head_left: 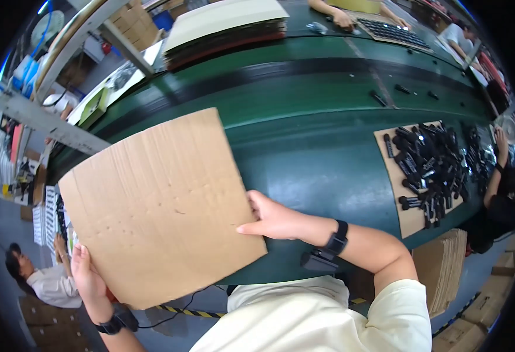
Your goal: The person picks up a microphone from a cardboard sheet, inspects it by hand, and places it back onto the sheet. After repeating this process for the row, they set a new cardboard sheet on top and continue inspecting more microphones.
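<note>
Both hands grip a flat cardboard sheet [160, 208] by opposite edges, left hand [87, 281] closed low, right hand [272, 218] pinching its side, keeping it level above the green tabletop [316, 152].

The cardboard sheet [160, 205], gripped at its near-left corner by the left hand [87, 281] and at its right edge by the right hand [272, 220], blocks everything beneath and behind it on the left part of the green table [316, 158]. Just right of the right-hand grip the green surface lies bare, open to a passing hand as far as the cardboard mat [413, 211] heaped with small black parts [433, 164], well apart to the right. Beyond the sheet's far edge the table runs free up to a stack of flat boards [225, 26]. A metal frame [52, 126] closes off the far left.
</note>
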